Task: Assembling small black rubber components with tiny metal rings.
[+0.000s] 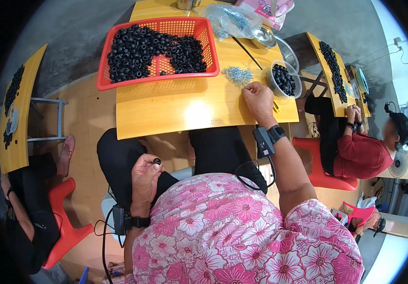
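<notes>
My left hand [144, 179] is raised over my lap, thumb and fingers pinching a small round black part with a hole in it [156, 161]. On the yellow table [159, 111], my right hand [259, 103] rests near the right side, its fingers curled together; whatever they hold is hidden. Just beyond those fingertips lies a pile of tiny silvery metal pieces [237, 75]. To the right of this hand stands a clear plastic tub [300, 90] of black parts [283, 78]. A red basket [159, 81] with two heaps of similar black parts [135, 49] occupies the table's far left.
Behind the metal pile are a dark rod [246, 53], a clear plastic bag [234, 21] and metal bowls [263, 39]. A yellow-handled tool [276, 107] lies beside my right wrist. Co-workers sit at tables on the left [31, 213] and right [367, 154]. Cables hang from my wrist devices.
</notes>
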### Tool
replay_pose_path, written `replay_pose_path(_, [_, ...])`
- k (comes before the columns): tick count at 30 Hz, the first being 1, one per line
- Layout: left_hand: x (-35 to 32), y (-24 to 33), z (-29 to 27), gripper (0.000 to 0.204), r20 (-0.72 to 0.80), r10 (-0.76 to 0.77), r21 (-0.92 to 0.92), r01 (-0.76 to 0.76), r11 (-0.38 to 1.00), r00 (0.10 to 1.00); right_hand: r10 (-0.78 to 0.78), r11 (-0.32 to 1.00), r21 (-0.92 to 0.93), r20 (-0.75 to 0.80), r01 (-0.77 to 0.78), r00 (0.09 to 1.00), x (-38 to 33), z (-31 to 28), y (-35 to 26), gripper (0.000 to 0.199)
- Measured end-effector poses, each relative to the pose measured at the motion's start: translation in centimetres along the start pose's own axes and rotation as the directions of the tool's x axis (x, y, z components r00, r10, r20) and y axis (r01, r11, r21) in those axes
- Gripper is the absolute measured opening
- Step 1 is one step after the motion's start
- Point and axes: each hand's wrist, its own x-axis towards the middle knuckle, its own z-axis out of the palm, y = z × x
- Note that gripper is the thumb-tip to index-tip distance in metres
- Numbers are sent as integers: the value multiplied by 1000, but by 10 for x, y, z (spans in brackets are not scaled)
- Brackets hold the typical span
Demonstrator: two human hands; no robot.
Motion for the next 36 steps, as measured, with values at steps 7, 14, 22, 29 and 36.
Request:
replay_pose_path(7, [0, -1, -1, 16, 1, 0, -4, 0, 1000, 1000, -71, 997, 10, -31, 71, 997, 1, 4, 10, 12])
replay_pose_path(14, [0, 0, -1, 15, 1, 8, 9, -8, 1000, 1000, -58, 996, 69, 33, 56, 998, -5, -6, -1, 12])
replay_pose_path(22, [0, 0, 0, 14, 3, 10, 12, -10, 1000, 1000, -176, 984, 41, 27, 175, 984, -6, -7, 4, 12])
replay_pose_path(29, [0, 0, 0, 13, 13, 15, 15, -15, 1000, 1000, -259, 965, -35, 56, 261, 964, -10, -11, 2, 11])
replay_pose_path(36, [0, -3, -5, 13, 21, 30, 8, -31, 999, 999, -347, 926, -138, 50, 350, 937, -13, -4, 4, 9])
